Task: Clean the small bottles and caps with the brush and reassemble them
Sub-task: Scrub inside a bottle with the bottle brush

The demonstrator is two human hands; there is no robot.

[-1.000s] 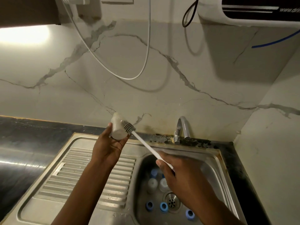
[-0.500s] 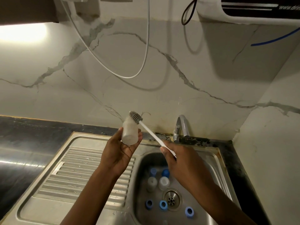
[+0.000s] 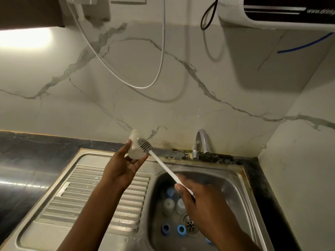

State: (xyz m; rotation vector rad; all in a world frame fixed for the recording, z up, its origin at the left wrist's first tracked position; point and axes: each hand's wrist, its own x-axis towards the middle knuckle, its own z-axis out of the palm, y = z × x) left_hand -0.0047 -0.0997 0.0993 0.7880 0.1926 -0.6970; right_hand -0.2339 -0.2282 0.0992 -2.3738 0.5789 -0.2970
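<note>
Left hand (image 3: 123, 171) grips a bottle (image 3: 135, 145); right hand (image 3: 197, 198) grips the brush (image 3: 163, 164), both raised above the sink (image 3: 235, 180).
From where I stand, the basin holds what is left. Two pale bottles (image 3: 169, 205) sit uncapped near the drain (image 3: 190, 223), and loose blue caps (image 3: 181, 229) lie beside it. The held bottle is tilted over the far corner of the drainboard (image 3: 90, 192), with the brush head against its side. I can't tell if the bristles enter its mouth. I'd say scrubbing is under way and reassembly has not begun.
</note>
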